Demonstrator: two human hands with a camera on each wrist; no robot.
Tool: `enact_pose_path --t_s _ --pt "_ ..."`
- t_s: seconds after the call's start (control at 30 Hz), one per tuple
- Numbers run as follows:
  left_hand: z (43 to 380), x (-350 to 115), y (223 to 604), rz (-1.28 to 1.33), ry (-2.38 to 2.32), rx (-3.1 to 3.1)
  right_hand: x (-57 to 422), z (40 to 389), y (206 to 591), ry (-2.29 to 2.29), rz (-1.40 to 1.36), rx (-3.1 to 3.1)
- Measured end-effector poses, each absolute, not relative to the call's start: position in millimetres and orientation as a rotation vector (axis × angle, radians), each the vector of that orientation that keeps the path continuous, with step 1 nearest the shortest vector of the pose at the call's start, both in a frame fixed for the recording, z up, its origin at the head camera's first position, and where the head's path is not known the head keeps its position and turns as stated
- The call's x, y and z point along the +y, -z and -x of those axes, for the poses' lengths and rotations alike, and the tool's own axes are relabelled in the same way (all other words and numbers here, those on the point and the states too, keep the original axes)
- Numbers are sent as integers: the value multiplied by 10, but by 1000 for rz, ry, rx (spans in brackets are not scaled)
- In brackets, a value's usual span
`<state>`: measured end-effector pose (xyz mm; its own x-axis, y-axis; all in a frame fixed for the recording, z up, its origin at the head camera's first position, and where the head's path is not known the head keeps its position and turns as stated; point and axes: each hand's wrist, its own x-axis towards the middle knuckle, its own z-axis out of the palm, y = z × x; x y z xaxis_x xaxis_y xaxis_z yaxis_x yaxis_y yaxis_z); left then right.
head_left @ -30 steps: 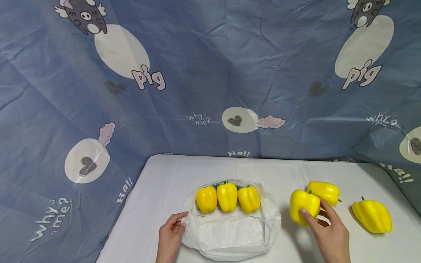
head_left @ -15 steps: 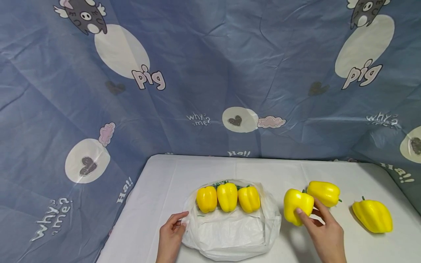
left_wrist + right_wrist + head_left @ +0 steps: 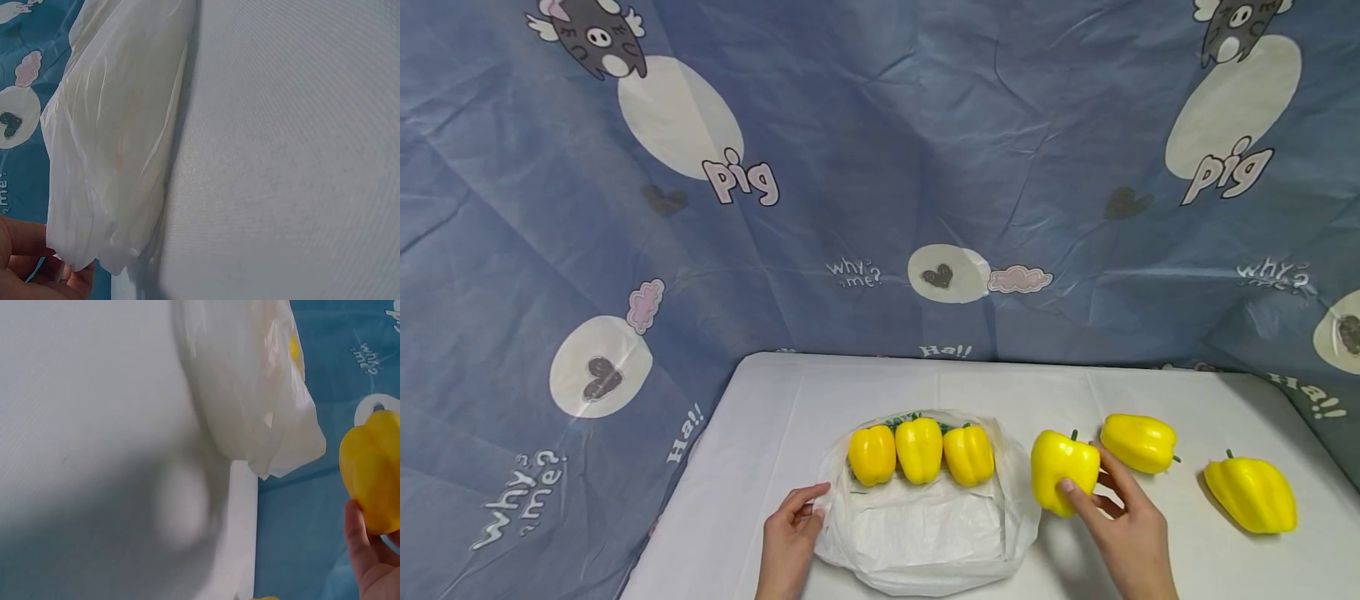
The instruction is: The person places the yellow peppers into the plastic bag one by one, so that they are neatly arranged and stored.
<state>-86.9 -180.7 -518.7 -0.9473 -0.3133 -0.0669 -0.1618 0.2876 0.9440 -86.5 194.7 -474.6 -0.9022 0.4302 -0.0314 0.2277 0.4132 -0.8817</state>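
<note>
A white plastic bag (image 3: 925, 533) lies spread open on the table, with three yellow bell peppers (image 3: 919, 451) side by side along its far inner edge. My left hand (image 3: 792, 533) pinches the bag's left rim between thumb and fingers; the left wrist view shows those fingers (image 3: 28, 240) at the bag's edge. To the right of the bag, my right hand (image 3: 1123, 521) holds another yellow bell pepper (image 3: 1063, 472) by its side, stem up. In the right wrist view this pepper (image 3: 375, 469) is raised above the table, with its shadow below.
Two more yellow bell peppers lie on the white table (image 3: 820, 383) at the right: one on its side (image 3: 1141, 443) behind my right hand, another (image 3: 1251, 494) farther right. A blue printed cloth (image 3: 880, 167) hangs behind and beside the table.
My right hand has carried its bell pepper leftward, closer to the bag's right rim and away from the pepper lying behind it. The left hand and the bag have stayed put.
</note>
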Motion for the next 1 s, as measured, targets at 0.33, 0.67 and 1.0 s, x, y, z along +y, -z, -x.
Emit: enact_pose_path --t_s 0.33,0.67,1.0 --pt "857 -1816 5195 -410 1765 -2389 1839 865 4710 -1487 465 -2469" --pt "853 -1814 5192 -428 1751 -2402 1758 837 4712 -1477 329 -2452" --pt "859 -1808 5199 -441 1759 -2410 1668 826 4741 -1501 156 -2416"
